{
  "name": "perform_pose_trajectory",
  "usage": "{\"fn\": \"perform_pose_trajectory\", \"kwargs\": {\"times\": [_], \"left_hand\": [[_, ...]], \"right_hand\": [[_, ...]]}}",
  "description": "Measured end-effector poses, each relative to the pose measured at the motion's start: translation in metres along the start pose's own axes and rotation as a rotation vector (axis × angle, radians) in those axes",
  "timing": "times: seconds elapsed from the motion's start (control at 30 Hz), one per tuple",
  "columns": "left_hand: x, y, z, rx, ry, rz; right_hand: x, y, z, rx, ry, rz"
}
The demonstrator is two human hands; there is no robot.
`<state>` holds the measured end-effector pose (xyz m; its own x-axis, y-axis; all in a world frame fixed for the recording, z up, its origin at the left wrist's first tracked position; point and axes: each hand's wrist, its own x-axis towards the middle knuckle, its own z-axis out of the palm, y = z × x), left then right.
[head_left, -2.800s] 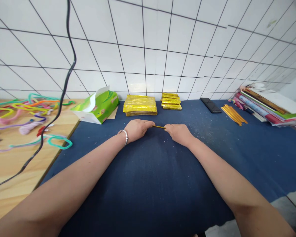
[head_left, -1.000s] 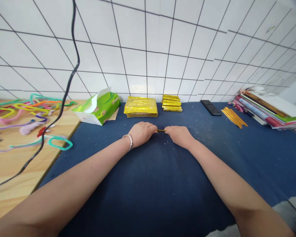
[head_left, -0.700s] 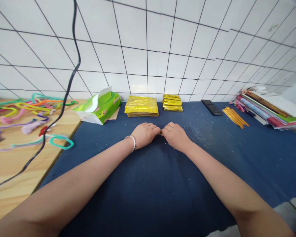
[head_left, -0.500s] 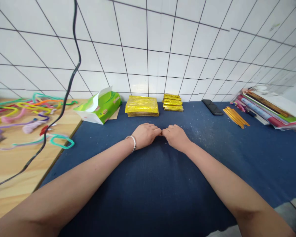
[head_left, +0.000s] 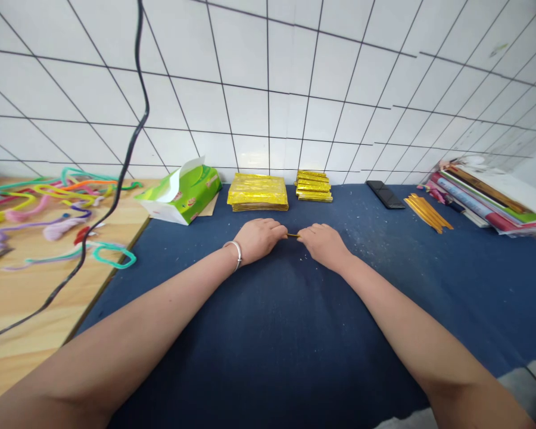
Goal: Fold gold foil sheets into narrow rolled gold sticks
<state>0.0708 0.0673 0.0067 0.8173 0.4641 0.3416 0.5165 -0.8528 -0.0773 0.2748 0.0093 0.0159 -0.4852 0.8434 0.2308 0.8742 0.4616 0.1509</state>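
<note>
My left hand (head_left: 259, 238), with a silver bangle on its wrist, and my right hand (head_left: 322, 243) rest knuckles-up on the dark blue cloth (head_left: 295, 333). Both pinch the ends of one thin rolled gold strip (head_left: 293, 236), of which only a short piece shows between the fingertips. Just beyond the hands, against the tiled wall, lie a wide stack of gold foil sheets (head_left: 258, 192) and a narrower stack of folded gold foil (head_left: 313, 186).
A green tissue box (head_left: 181, 192) lies at the cloth's left corner. Coloured pipe cleaners (head_left: 58, 205) sprawl on the wooden table at left, crossed by a black cable (head_left: 116, 179). At right are gold sticks (head_left: 426, 211), a black phone (head_left: 385, 193) and stacked books (head_left: 491, 196).
The hands slid together along the gold strip until their fingertips met and hid it, then drew slightly apart, so a short piece of strip shows again.
</note>
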Motion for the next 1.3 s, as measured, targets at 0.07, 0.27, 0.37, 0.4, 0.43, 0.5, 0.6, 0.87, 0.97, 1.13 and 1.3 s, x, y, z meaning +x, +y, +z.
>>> {"fn": "perform_pose_trajectory", "kwargs": {"times": [0.07, 0.27, 0.37, 0.4, 0.43, 0.5, 0.6, 0.87, 0.97, 1.13, 1.3], "left_hand": [[0.000, -0.003, 0.001, -0.018, 0.003, -0.012], [-0.004, -0.011, 0.007, -0.117, -0.021, -0.058], [-0.005, -0.016, 0.007, -0.154, -0.039, -0.088], [-0.005, -0.017, 0.006, -0.165, -0.040, -0.084], [-0.005, -0.018, 0.005, -0.176, -0.038, -0.080], [-0.004, -0.018, 0.003, -0.189, -0.031, -0.080], [-0.004, -0.019, 0.003, -0.192, -0.033, -0.087], [-0.008, -0.028, 0.011, -0.166, -0.039, -0.138], [-0.009, -0.031, 0.011, -0.116, -0.041, -0.182], [-0.009, -0.032, 0.010, -0.020, -0.028, -0.242], [-0.009, -0.031, 0.009, 0.059, -0.012, -0.211]], "right_hand": [[0.000, 0.003, 0.000, -0.009, -0.024, 0.015], [0.000, 0.011, 0.002, 0.007, -0.056, 0.050], [-0.001, 0.015, 0.005, 0.049, -0.048, 0.039], [-0.001, 0.016, 0.005, 0.064, -0.046, 0.040], [-0.001, 0.016, 0.004, 0.076, -0.046, 0.045], [-0.001, 0.016, 0.003, 0.096, -0.046, 0.059], [-0.001, 0.016, 0.002, 0.119, -0.037, 0.084], [-0.005, 0.025, 0.006, 0.069, -0.048, 0.162], [-0.005, 0.026, 0.008, 0.055, -0.045, 0.150], [-0.005, 0.026, 0.009, 0.051, -0.026, 0.114], [-0.005, 0.026, 0.007, 0.015, -0.029, 0.147]]}}
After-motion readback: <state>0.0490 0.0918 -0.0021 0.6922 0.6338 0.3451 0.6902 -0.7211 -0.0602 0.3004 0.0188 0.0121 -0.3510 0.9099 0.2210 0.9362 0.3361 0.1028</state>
